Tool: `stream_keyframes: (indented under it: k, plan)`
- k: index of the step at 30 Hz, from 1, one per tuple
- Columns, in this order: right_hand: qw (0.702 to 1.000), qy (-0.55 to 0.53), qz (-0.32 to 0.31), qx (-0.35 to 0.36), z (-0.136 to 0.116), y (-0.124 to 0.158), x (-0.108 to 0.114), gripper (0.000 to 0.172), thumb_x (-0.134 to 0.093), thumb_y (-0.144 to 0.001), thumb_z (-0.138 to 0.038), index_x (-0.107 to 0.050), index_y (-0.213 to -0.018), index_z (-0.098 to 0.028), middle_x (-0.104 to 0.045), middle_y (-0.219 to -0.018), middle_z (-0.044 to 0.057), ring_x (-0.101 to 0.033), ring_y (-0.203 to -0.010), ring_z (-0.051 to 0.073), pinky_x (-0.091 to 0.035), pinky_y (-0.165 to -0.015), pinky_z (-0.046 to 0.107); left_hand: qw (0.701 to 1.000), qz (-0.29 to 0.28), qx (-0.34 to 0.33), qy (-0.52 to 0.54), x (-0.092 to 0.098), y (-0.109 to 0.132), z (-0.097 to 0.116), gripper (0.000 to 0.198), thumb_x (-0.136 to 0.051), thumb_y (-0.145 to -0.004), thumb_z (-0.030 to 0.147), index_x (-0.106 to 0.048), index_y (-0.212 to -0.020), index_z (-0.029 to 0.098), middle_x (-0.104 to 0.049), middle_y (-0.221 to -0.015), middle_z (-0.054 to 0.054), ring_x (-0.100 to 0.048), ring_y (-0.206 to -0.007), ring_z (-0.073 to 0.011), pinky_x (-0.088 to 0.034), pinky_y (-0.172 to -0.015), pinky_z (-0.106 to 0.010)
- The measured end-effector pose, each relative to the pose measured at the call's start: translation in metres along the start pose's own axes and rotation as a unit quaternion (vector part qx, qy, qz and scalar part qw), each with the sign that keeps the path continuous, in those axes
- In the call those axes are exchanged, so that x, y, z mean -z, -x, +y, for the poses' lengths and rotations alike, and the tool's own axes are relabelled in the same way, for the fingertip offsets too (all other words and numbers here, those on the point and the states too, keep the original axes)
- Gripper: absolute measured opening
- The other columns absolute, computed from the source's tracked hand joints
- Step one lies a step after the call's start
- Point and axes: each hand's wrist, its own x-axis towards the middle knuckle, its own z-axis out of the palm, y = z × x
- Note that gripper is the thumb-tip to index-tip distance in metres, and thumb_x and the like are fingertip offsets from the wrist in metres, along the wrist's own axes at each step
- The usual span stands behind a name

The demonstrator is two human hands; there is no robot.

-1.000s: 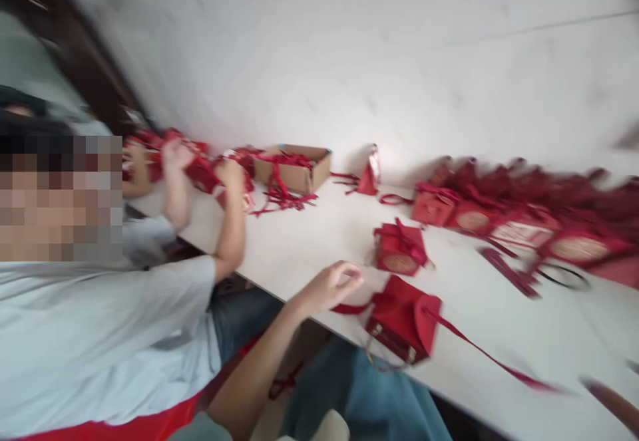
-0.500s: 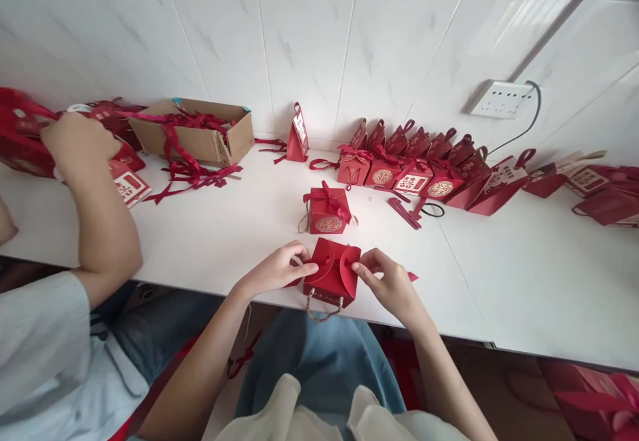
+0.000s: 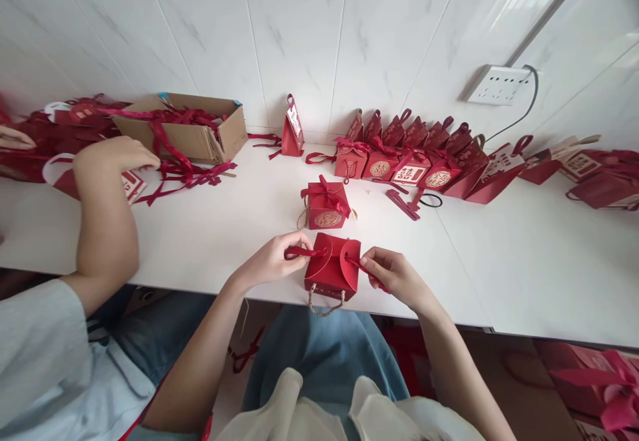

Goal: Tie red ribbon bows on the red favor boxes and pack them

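A red gift box (image 3: 331, 281) with curved top flaps and a twisted rope handle (image 3: 325, 310) stands at the table's front edge. Red ribbon (image 3: 299, 252) passes through the holes in its flaps. To the left of the box, my left hand (image 3: 274, 259) pinches one ribbon end. My right hand (image 3: 392, 273) grips the other end on the right, its tail hanging below the fingers. Just behind stands a second red box (image 3: 328, 209), tied with a bow and bearing a gold round pattern.
Finished-looking red boxes (image 3: 397, 161) line the wall at the right, with ribbon strips (image 3: 403, 205) and a black loop (image 3: 431, 200) before them. A cardboard box (image 3: 200, 142) of ribbons stands back left. A co-worker's arm (image 3: 107, 215) reaches over the table's left side.
Both hands have shifted from the flaps' holes out to the ribbon ends, drawing the ribbon outward on each side. The co-worker's hand has moved right and down.
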Motion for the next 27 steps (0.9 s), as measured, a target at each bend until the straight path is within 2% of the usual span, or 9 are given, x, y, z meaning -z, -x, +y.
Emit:
stream_keyframes:
  k: [4, 7, 10, 14, 17, 20, 24, 27]
  plan:
    - [0.999, 0.025, 0.021, 0.016, -0.004, -0.002, 0.004, 0.051, -0.05, -0.079, -0.065, -0.043, -0.058, -0.019, -0.042, -0.05, -0.004, -0.033, -0.047, 0.008, -0.025, -0.044, 0.023, 1.0, 0.016, 0.002, -0.024, 0.003, -0.004, 0.005, 0.025, -0.053, -0.081, 0.038, -0.062, -0.07, 0.017, -0.059, -0.073, 0.0, -0.05, -0.066, -0.0132, -0.038, -0.062, -0.023]
    - [0.999, 0.024, 0.026, 0.013, -0.005, -0.004, 0.005, 0.052, -0.051, -0.077, -0.068, -0.044, -0.059, -0.019, -0.039, -0.05, -0.005, -0.031, -0.047, 0.008, -0.023, -0.043, 0.022, 0.999, 0.033, 0.003, 0.016, 0.002, -0.008, 0.006, 0.031, -0.05, -0.083, 0.042, -0.058, -0.065, 0.017, -0.053, -0.068, 0.0, -0.046, -0.062, -0.0121, -0.036, -0.06, -0.023]
    - [0.999, 0.026, 0.02, -0.001, -0.005, -0.005, 0.006, 0.052, -0.053, -0.075, -0.069, -0.048, -0.062, -0.019, -0.038, -0.051, -0.005, -0.03, -0.046, 0.008, -0.022, -0.041, 0.022, 0.996, 0.031, 0.044, 0.078, -0.001, -0.013, 0.002, 0.032, -0.051, -0.083, 0.042, -0.05, -0.061, 0.018, -0.045, -0.058, 0.003, -0.044, -0.058, -0.0115, -0.035, -0.059, -0.024]
    - [0.999, 0.031, 0.028, -0.024, 0.002, -0.005, 0.011, 0.053, -0.054, -0.073, -0.07, -0.047, -0.06, -0.019, -0.04, -0.05, -0.005, -0.032, -0.045, 0.008, -0.024, -0.042, 0.022, 0.986, 0.026, 0.098, 0.13, -0.003, -0.016, -0.011, 0.035, -0.055, -0.079, 0.043, -0.045, -0.056, 0.018, -0.045, -0.055, 0.003, -0.046, -0.055, -0.0111, -0.036, -0.056, -0.024]
    - [0.998, 0.002, 0.02, -0.053, 0.011, 0.0, 0.021, 0.053, -0.057, -0.071, -0.069, -0.046, -0.059, -0.019, -0.041, -0.049, -0.005, -0.032, -0.045, 0.007, -0.024, -0.043, 0.022, 0.983, 0.0, 0.112, 0.143, 0.002, -0.012, -0.02, 0.035, -0.054, -0.079, 0.044, -0.048, -0.058, 0.017, -0.048, -0.059, 0.002, -0.044, -0.051, -0.0093, -0.035, -0.052, -0.023]
    - [0.996, -0.069, -0.003, -0.06, 0.02, 0.008, 0.034, 0.046, -0.064, -0.071, -0.061, -0.05, -0.068, -0.018, -0.041, -0.05, -0.006, -0.031, -0.045, 0.007, -0.024, -0.045, 0.022, 0.979, -0.042, 0.132, 0.147, 0.014, -0.003, -0.024, 0.034, -0.054, -0.077, 0.043, -0.051, -0.057, 0.016, -0.049, -0.055, 0.001, -0.036, -0.045, -0.0072, -0.027, -0.045, -0.023]
    - [0.986, -0.162, -0.02, -0.038, 0.029, 0.021, 0.048, 0.038, -0.069, -0.074, -0.049, -0.052, -0.091, -0.019, -0.04, -0.053, -0.009, -0.034, -0.047, 0.008, -0.028, -0.047, 0.023, 0.975, -0.087, 0.147, 0.144, 0.033, 0.009, -0.025, 0.032, -0.055, -0.076, 0.04, -0.049, -0.055, 0.017, -0.037, -0.043, 0.005, -0.028, -0.041, -0.0068, -0.022, -0.043, -0.022]
    - [0.977, -0.21, -0.015, -0.022, 0.034, 0.028, 0.054, 0.033, -0.069, -0.075, -0.046, -0.053, -0.086, -0.02, -0.041, -0.056, -0.007, -0.038, -0.047, 0.009, -0.031, -0.048, 0.024, 0.972, -0.109, 0.152, 0.142, 0.045, 0.015, -0.023, 0.029, -0.061, -0.071, 0.04, -0.051, -0.056, 0.017, -0.033, -0.04, 0.007, -0.024, -0.039, -0.006, -0.021, -0.042, -0.021]
